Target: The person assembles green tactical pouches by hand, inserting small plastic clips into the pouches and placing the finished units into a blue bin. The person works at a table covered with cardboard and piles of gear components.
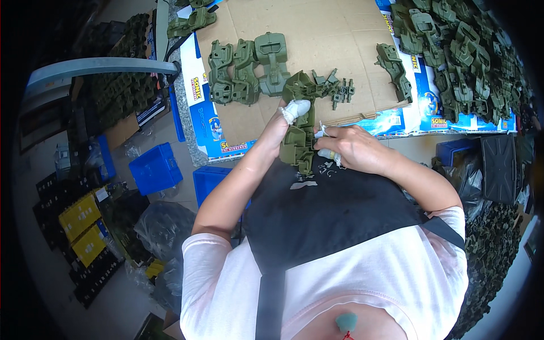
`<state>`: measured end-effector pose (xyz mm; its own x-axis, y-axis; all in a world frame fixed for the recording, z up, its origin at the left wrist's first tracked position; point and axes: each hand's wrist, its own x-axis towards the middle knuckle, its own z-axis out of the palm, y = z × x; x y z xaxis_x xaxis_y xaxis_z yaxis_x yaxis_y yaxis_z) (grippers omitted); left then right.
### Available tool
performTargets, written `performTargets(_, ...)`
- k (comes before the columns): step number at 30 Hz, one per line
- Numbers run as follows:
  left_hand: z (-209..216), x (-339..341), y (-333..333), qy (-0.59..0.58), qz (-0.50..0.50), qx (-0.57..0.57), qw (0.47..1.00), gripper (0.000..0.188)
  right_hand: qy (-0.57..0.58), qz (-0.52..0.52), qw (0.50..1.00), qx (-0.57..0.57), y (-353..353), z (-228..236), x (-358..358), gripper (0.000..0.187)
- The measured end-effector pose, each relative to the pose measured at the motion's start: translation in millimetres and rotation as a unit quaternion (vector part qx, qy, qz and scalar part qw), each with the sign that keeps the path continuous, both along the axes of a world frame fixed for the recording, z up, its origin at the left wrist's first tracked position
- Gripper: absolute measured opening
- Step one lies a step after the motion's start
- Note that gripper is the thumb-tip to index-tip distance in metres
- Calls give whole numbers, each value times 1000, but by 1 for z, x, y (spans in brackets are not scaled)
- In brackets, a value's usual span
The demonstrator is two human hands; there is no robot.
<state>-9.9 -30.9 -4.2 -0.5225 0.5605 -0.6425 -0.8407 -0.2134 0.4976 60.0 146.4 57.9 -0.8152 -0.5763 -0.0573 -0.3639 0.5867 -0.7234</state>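
An olive-green moulded plastic part [296, 146], shaped like a toy vehicle body, is tilted over my lap at the table's front edge. My left hand [287, 122], with white coverings on its fingers, is closed round the part's left side. Against its right side, my right hand [354, 148] has its fingers pinched together, also with white coverings; what they pinch is hidden. Just beyond lie several small green fittings [343, 93] on the cardboard. Slivers of pale scrap [304, 185] rest on my black apron [328, 209].
Similar green parts [245, 71] stand in a row on the cardboard sheet [317, 34], with another part [394, 72] at its right edge. A large heap of green parts [464, 62] fills the table's right. Blue bins [156, 168] and plastic bags [164, 226] are at the left.
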Motion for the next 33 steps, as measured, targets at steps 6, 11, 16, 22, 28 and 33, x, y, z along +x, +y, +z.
performTargets(6, -6, -1, 4, -27, -17, 11, 999, 32, -25, 18, 999, 11, 1, -4, -1, 32)
performTargets(11, -7, -2, 8, -1, -5, 2, 1000, 37, -40, 24, 999, 1, -1, -14, -4, 32)
performTargets(16, -19, 1, 8, 43, -12, -68, 997, 31, -30, 15, 999, -23, -4, -31, 3, 33)
performTargets(22, -6, -6, 3, 64, -35, -57, 996, 40, -482, -23, 827, -288, 33, -45, -29, 27)
performTargets(28, -19, -35, -40, 119, 96, -25, 988, 56, 124, -512, 827, 198, 143, -131, -3, 66)
performTargets(33, -24, -34, -40, 87, 134, 81, 984, 46, 23, -485, 866, 118, 194, -167, 5, 73)
